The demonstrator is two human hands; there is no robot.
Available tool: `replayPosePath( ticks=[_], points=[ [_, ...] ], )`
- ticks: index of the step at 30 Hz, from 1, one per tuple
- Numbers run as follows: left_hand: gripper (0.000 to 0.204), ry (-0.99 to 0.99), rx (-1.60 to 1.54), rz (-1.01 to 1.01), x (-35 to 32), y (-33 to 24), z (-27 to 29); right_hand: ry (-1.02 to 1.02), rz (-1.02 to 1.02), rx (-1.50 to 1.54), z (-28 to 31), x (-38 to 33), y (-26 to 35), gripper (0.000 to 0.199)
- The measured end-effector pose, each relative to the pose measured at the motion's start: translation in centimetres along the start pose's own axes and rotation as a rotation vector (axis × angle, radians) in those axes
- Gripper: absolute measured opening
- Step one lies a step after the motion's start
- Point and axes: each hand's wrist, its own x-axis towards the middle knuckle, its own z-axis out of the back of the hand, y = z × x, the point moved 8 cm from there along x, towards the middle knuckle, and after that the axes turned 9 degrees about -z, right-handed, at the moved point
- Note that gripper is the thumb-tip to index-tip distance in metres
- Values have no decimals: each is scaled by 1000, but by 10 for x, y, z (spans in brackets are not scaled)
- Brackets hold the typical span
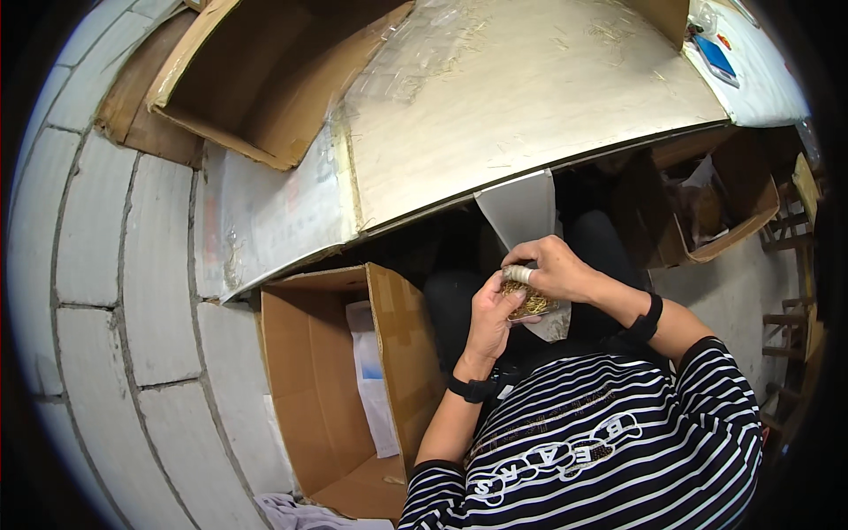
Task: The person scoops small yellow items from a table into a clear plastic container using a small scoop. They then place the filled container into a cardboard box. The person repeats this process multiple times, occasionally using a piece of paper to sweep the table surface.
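My left hand is closed around a bundle of thin gold-coloured pieces, which seem to lie in a small clear packet or box. Just above it, my right hand curls over the top of the bundle with its fingertips pressed together. Whitish tape wraps one of its fingers. Whether those fingertips pinch a single piece cannot be made out. Both hands meet in front of my lap, over a pale grey sheet that slopes down from the table edge.
Thin gold bits lie scattered on the pale tabletop. An open carton rests on it at the far left. Another open carton stands left of my legs, papers inside. A third box sits under the table at right, near a blue item.
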Motion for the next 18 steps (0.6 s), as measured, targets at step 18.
replayPosePath(
  ticks=[18],
  points=[
    [29,-211,-70,52,-6,44,78,-683,241,-415,97,32,32,39]
  ],
)
